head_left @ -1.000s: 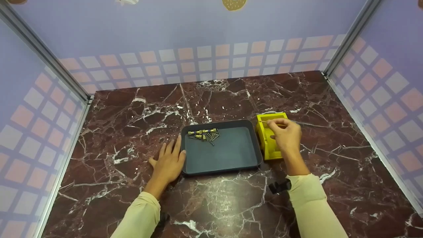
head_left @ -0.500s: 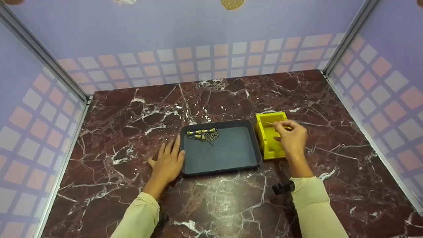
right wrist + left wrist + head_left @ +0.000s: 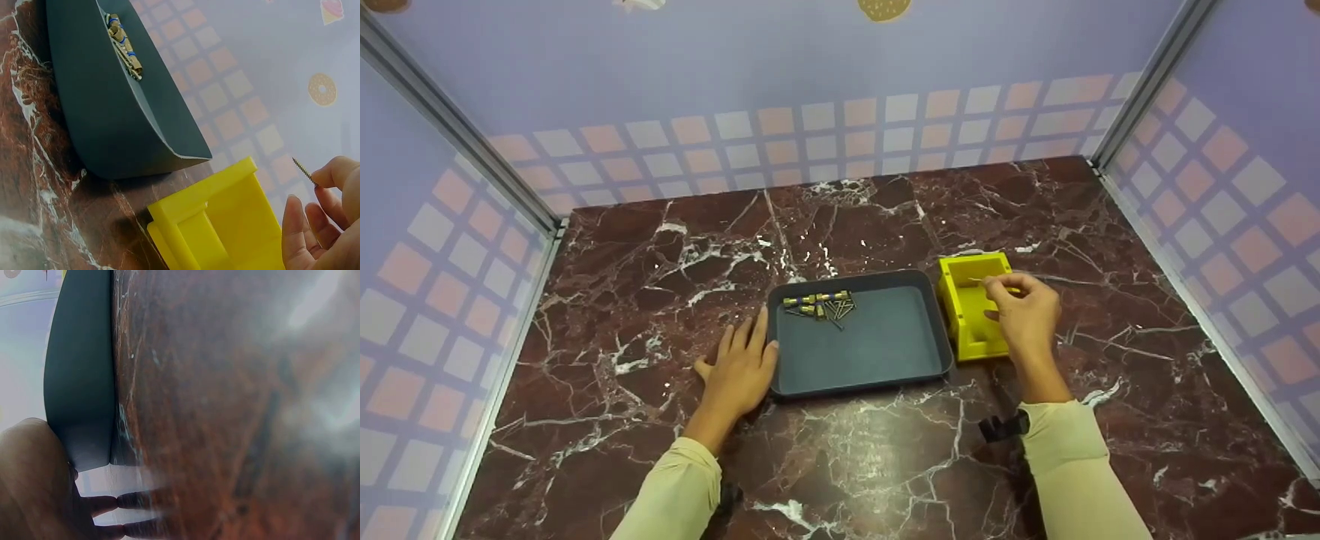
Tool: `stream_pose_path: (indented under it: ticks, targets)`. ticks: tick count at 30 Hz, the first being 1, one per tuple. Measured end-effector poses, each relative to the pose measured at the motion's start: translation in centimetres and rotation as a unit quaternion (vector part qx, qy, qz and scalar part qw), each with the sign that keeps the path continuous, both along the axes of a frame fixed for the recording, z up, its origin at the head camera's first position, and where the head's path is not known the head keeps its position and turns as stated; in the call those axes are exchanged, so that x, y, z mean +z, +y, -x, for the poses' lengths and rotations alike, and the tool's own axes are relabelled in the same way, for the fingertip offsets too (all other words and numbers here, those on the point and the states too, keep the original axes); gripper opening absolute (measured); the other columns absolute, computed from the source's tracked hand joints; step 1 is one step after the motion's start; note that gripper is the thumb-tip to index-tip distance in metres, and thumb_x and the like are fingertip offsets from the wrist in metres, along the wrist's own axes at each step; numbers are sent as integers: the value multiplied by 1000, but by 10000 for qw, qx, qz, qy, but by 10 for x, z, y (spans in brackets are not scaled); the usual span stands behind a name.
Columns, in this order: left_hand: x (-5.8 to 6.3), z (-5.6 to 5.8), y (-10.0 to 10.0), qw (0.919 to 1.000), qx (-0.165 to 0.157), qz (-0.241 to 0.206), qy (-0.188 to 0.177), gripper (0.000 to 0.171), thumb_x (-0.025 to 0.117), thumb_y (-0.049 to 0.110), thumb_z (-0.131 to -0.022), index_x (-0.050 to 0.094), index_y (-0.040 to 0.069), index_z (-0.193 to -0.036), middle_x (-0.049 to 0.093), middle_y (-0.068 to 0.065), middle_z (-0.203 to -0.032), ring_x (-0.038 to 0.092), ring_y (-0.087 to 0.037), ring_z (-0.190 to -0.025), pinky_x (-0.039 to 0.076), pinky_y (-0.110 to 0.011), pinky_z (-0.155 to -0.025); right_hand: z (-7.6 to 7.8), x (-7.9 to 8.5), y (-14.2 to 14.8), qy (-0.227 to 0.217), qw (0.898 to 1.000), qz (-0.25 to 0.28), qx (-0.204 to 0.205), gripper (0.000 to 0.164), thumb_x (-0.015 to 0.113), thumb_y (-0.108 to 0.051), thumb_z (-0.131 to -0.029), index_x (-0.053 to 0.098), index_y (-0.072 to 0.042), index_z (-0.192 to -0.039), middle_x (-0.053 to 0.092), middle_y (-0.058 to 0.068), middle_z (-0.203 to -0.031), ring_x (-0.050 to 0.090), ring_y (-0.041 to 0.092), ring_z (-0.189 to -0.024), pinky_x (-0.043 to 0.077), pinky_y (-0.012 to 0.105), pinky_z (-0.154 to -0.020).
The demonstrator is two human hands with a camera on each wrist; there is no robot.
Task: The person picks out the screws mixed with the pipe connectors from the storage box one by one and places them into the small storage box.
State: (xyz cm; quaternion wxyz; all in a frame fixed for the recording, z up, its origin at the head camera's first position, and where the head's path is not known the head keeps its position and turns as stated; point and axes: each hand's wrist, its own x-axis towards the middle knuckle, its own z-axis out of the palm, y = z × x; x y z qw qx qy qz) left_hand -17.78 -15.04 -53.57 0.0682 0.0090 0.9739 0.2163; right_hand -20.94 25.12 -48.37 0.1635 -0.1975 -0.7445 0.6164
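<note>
Between thumb and forefinger, my right hand point(image 3: 1027, 311) pinches a screw point(image 3: 302, 169), its threaded end pointing away from the fingers. That hand is over the yellow bin point(image 3: 962, 349), whose inside is partly hidden by it. My left hand point(image 3: 737, 371) lies with fingers spread, fingertips right at the left side of the dark grey tray point(image 3: 870, 360). In the tray's far left corner lie several screws point(image 3: 840, 308) and several brass fittings point(image 3: 834, 297) with blue bands. The left wrist view shows the tray's outer wall point(image 3: 81, 371) beside the left hand's fingers.
The yellow bin stands close against the tray's right side. A dark red marbled tabletop point(image 3: 660, 420) spreads around both. Purple panels point(image 3: 840, 67) with pink and white squares enclose the table at the back and both sides.
My right hand has shifted slightly right over the yellow bin, still pinching the screw, and has barely moved in the last half second. The left hand stays beside the tray.
</note>
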Motion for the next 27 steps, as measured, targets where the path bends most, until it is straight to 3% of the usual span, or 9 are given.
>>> stream_pose_path:
  ticks: [27]
  targets:
    - [0, 1, 0, 10000, 0, -16, -39, 63, 29, 52, -109, 8, 36, -166, 25, -8, -170, 13, -40, -158, 8, -88, -102, 0, -4, 2, -148, 9995, -244, -129, 19, 77, -24, -92, 76, -6, -92, 72, 0, -81, 70, 12, -75, 61, 26, -63]
